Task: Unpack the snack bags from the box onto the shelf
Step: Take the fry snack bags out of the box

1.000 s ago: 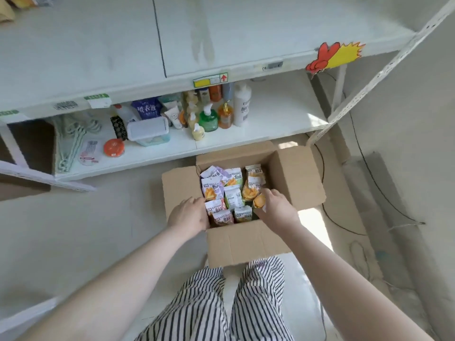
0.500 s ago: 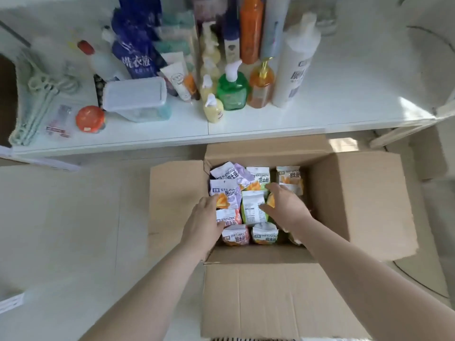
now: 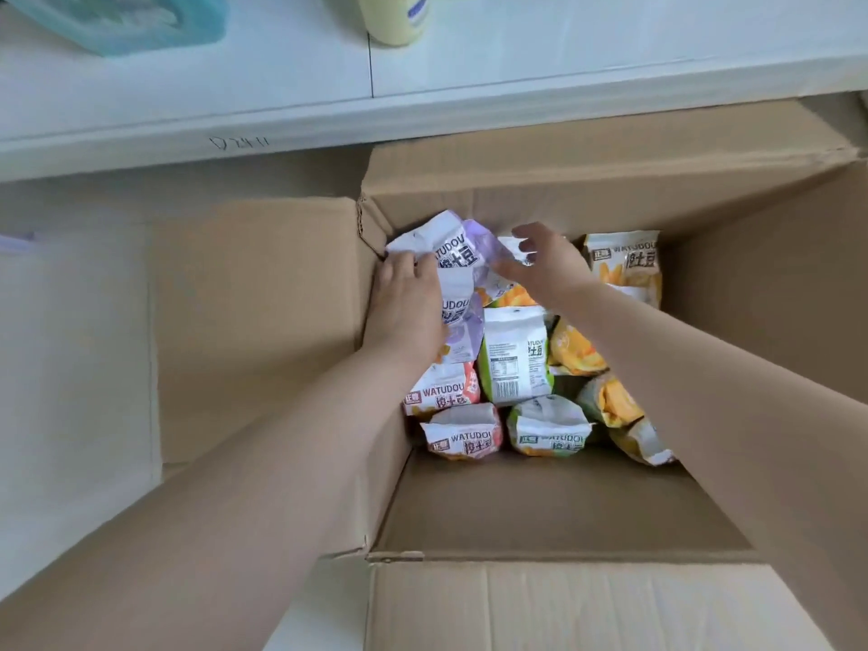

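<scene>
- Your left hand [image 3: 408, 305] lay on the purple bags [image 3: 458, 256] at the far left corner of the box [image 3: 540, 505], its fingers curled over their tops in a grip.
- Your right hand [image 3: 545, 265] hung over the same bags with fingers spread, gripping nothing.
- The other bags [image 3: 516, 354] stood packed inside the box; none was on the shelf [image 3: 610, 54] yet.
- The bags looked light, puffy and slippery, and the contents probably break easily.
- I think the crimped top edge was the best place to pinch, not the middle.
</scene>
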Demonstrator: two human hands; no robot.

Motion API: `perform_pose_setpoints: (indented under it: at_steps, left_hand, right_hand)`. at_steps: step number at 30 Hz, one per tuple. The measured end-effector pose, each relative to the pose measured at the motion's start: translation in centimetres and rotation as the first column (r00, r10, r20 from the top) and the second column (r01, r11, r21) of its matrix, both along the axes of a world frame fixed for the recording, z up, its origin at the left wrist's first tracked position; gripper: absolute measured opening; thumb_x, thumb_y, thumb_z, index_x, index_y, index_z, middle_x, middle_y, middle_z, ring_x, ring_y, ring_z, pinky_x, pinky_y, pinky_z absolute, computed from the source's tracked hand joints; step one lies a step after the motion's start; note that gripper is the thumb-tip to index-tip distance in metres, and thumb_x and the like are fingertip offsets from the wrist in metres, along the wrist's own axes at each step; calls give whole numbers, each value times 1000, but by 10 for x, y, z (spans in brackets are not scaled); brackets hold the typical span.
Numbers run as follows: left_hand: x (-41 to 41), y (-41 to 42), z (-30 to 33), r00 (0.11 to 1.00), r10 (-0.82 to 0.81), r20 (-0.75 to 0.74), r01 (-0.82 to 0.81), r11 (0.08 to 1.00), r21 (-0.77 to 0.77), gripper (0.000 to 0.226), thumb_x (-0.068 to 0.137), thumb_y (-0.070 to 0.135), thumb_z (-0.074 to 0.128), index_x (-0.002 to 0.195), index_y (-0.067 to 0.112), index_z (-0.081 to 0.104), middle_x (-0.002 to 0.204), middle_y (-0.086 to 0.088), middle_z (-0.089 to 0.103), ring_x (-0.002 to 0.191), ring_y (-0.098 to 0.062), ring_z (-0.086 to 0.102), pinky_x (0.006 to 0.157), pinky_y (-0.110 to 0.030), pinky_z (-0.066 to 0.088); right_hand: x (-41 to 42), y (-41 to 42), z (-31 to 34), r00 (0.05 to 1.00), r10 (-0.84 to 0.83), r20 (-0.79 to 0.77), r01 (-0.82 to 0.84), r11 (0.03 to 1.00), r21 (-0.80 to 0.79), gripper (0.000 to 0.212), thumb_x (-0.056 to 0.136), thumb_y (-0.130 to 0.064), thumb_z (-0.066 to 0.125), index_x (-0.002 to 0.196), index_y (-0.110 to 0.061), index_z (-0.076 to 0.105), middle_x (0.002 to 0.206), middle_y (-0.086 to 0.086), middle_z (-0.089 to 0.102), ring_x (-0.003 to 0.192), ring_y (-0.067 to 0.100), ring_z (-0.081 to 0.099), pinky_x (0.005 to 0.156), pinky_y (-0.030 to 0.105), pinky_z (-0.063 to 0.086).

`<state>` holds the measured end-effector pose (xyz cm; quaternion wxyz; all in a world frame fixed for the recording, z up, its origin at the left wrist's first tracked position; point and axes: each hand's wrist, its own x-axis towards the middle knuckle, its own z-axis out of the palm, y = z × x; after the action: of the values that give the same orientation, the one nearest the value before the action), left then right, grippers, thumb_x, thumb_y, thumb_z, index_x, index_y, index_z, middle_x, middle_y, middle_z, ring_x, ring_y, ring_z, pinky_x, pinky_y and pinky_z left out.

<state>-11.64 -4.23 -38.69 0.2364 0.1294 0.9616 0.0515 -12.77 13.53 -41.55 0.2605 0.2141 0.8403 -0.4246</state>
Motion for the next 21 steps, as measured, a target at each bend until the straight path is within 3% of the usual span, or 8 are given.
perform_pose_setpoints:
  at_steps: [5, 7, 9, 11, 15, 16, 18, 21]
  left_hand:
    - [-7, 5, 9, 994, 16, -109, -14, 1000, 22, 21, 83, 18, 70, 95, 13, 54, 106, -9, 64, 102, -31, 57, 75, -39, 41]
    - [-5, 5, 17, 992, 73, -102, -59, 989, 135, 26, 83, 22, 71, 75, 15, 47, 82, -8, 63, 83, -33, 58, 60, -35, 33]
    - [-5, 5, 23, 985, 175, -10, -164, 944, 287, 46, 80, 23, 75, 62, 16, 33, 56, -2, 45, 59, -27, 42, 54, -34, 22]
    - [-7, 8, 25, 961, 243, 134, -277, 841, 464, 54, 76, 24, 79, 57, 18, 29, 51, 4, 32, 54, -18, 29, 51, -32, 19]
    - [-1, 19, 25, 869, 221, 443, -479, 597, 644, 26, 80, 33, 75, 74, 18, 55, 66, 8, 51, 65, -10, 48, 55, -23, 37]
    - [3, 23, 24, 803, 283, 525, -592, 491, 639, 17, 84, 31, 71, 89, 18, 61, 78, 9, 60, 75, -10, 56, 58, -19, 43]
    - [10, 31, 16, 615, 494, 615, -784, 301, 543, 33, 89, 32, 66, 117, 18, 56, 104, 8, 63, 96, -11, 59, 69, -16, 45]
    - [8, 35, -9, 444, 743, 501, -871, 226, 437, 64, 85, 36, 70, 135, 14, 37, 128, -3, 50, 113, -19, 53, 94, -31, 44]
  right_hand:
    - [30, 1, -5, 1000, -5, -21, 4, 998, -66, 60, 77, -16, 80, 131, -14, 53, 119, 2, 59, 107, 16, 56, 81, 18, 37]
    - [46, 4, -1, 999, 51, 2, -50, 990, -133, 74, 73, -11, 82, 138, -18, 47, 133, 1, 52, 124, 15, 49, 94, 19, 35]
    - [58, 7, 6, 993, 103, 57, -83, 955, -285, 87, 70, -15, 87, 143, -24, 41, 139, -5, 50, 129, 10, 46, 104, 23, 38]
    - [64, 11, 16, 994, 56, 91, -17, 924, -382, 82, 67, -18, 90, 134, -26, 44, 127, -8, 61, 116, 6, 57, 95, 20, 47]
    - [73, 29, 27, 991, -112, 75, 131, 935, -329, 59, 65, -14, 91, 105, -17, 48, 92, -6, 66, 74, -6, 63, 64, 13, 50]
    - [77, 34, 26, 988, -133, 85, 153, 938, -310, 58, 64, -17, 91, 103, -17, 48, 90, -7, 66, 74, -3, 63, 65, 16, 51]
    - [89, 46, 25, 975, -186, 120, 212, 941, -266, 62, 63, -24, 92, 107, -19, 50, 95, -7, 69, 85, 9, 67, 77, 30, 57]
    - [105, 59, 22, 951, -271, 147, 299, 930, -214, 62, 64, -29, 91, 112, -21, 53, 101, -6, 70, 92, 13, 68, 89, 42, 56]
